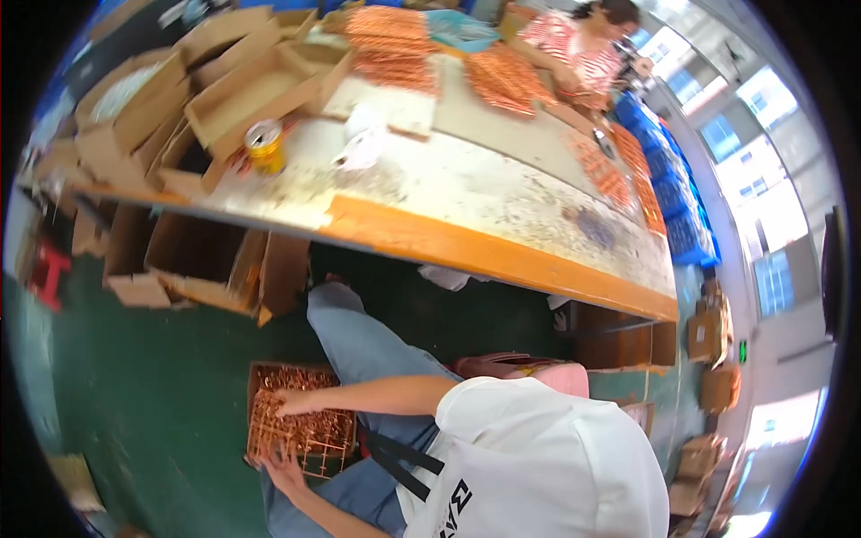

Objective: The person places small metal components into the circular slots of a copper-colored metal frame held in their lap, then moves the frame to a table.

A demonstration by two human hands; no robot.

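A cardboard box (254,375) sits on the floor between my legs, heaped with small, shiny copper-coloured pieces (309,377). Across its near part lies a copper-coloured grid (316,459) of thin bars. My right hand (294,403) reaches in over the heap with its fingers bent down and together; whatever they pinch is too small to make out. Lower in the picture, my left hand (283,466) has its fingers curled at the corner of the grid, gripping it by the edge. Some of the grid is hidden behind my hands.
A long worktable (502,255) stands beside me, bearing stacks of copper-coloured grids (392,54), a yellow can (265,148) and open cartons (260,94). Another person (583,54) works at its far side. More cartons (202,260) stand under the table; blue crates (664,170) line the right.
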